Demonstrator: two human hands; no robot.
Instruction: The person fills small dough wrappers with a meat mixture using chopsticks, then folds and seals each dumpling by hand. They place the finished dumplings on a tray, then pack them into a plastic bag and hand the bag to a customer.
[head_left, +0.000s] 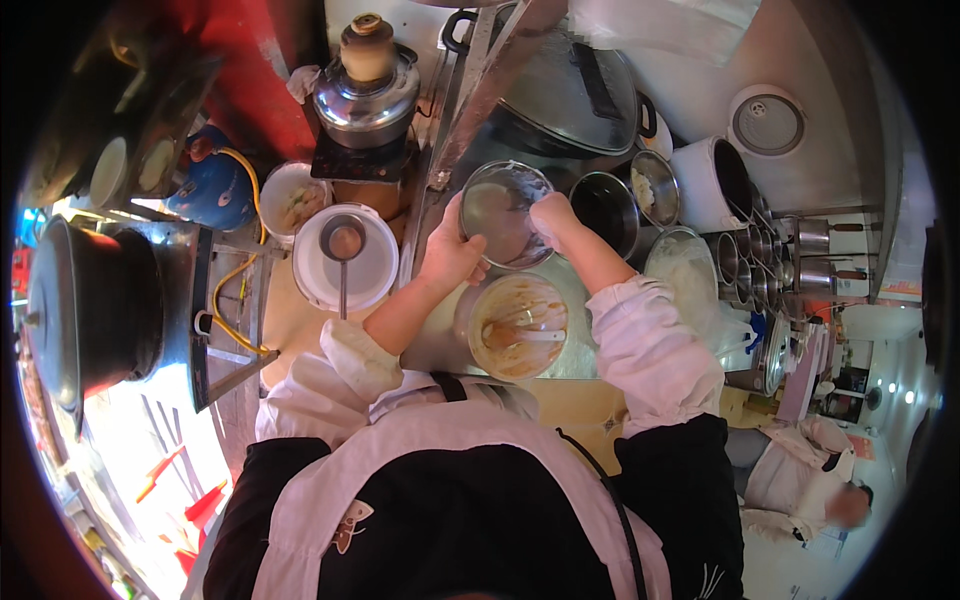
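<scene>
A round steel bowl (501, 217) with whitish residue on its inner wall is tilted over the steel counter. My left hand (453, 247) grips its left rim. At the right side of the bowl, my right hand (553, 219) reaches over the rim with curled fingers; whether it holds something small is hidden. Just below, nearer my body, stands a bowl (517, 360) smeared with orange-brown paste, with a white-handled utensil (544, 336) lying in it. To the left, a ladle (343, 262) rests across a white bucket (307, 281).
A large lidded pan (525, 135) stands behind the bowl. Steel pots (604, 184) and a bag-covered container (679, 262) are at the right. A metal pot (367, 112) sits on a cooktop, near a blue gas cylinder (214, 187). Another person (795, 472) is at far right.
</scene>
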